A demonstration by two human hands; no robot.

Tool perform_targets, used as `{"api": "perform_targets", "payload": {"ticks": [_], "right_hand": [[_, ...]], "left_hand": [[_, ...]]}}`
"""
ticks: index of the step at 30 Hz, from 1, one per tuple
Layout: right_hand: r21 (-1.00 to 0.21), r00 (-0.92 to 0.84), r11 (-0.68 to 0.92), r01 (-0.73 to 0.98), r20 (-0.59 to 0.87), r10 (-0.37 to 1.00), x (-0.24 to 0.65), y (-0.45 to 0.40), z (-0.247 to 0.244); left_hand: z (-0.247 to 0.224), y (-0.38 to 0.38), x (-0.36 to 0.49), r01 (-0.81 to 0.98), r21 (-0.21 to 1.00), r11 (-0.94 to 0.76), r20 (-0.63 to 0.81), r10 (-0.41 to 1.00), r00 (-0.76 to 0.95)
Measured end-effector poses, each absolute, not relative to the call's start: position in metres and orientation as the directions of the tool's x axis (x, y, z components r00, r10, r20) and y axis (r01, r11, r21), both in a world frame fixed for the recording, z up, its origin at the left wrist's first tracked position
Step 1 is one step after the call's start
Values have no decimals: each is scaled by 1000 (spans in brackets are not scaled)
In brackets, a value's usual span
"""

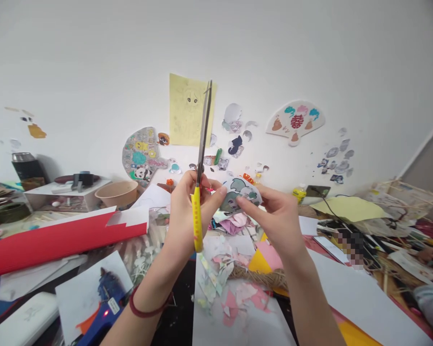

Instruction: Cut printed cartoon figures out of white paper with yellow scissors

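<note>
My left hand [180, 206] is closed around scissors [197, 221] with a yellow handle; their long blades point upward, close together. The thumb of that hand also presses against the left edge of a paper cutout [241, 190]. This cutout carries a printed cartoon figure in grey-green. On its right side, my right hand [279, 216] grips it between thumb and fingers. Both hands are raised above the worktop, side by side. Beneath them lie pink and pale green paper scraps [234, 298] on a white sheet [209, 331].
A blue glue gun [106, 317] with a lit red light lies at lower left near a white case [25, 322]. Red paper [57, 240] and a beige bowl [117, 194] are at left. Cutouts and a yellow drawing [182, 115] hang on the wall. A phone [330, 249] lies at right.
</note>
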State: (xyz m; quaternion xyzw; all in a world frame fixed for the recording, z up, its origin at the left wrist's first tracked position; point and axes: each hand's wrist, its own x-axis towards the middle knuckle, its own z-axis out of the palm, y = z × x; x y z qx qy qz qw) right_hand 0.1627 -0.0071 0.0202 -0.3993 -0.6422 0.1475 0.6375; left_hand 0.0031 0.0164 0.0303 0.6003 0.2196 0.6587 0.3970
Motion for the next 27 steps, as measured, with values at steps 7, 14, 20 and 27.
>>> {"api": "perform_targets", "payload": {"ticks": [7,14,20,27], "right_hand": [[-595,115,648,476,772,625,161,-10,21],[-676,200,641,364,729,654,169,-20,27],[-586,476,757,288,774,418,177,-15,31],[-498,531,826,264,790,307,185,-11,31]], "left_hand": [[30,13,2,-306,785,-538,580,813,59],[33,19,-1,-63,751,-658,657,753,-30],[37,20,-22,437,580,-688,621,720,310],[40,19,-20,732,466,-497,529,820,220]]}}
